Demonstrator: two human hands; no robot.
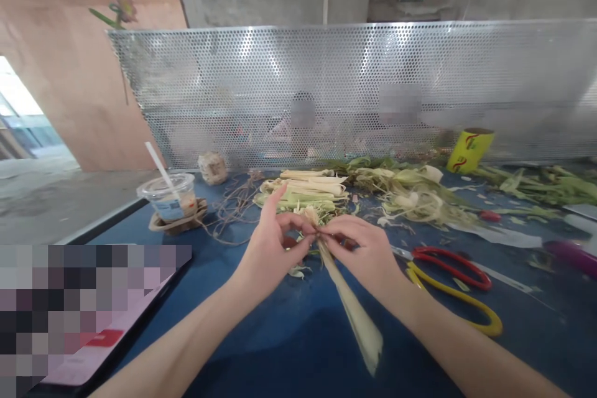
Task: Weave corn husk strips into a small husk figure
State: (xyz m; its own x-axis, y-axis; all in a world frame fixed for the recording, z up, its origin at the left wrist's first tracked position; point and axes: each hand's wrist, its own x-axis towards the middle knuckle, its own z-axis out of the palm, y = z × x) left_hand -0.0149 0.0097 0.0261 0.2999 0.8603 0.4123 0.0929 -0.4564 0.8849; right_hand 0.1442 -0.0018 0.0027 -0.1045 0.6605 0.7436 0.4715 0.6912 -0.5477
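A perforated metal screen (280, 93) backs the blue table (261, 336). Near the table's middle, the left hand (275, 236) and right hand (364, 242) pinch the pale husk bundle (352, 305) near its top, its wide end pointing toward the near edge.

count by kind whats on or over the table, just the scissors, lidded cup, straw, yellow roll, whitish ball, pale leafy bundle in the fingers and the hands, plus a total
scissors: 1
lidded cup: 1
straw: 1
yellow roll: 1
whitish ball: 1
pale leafy bundle: 1
hands: 2 (left hand, right hand)
total: 8
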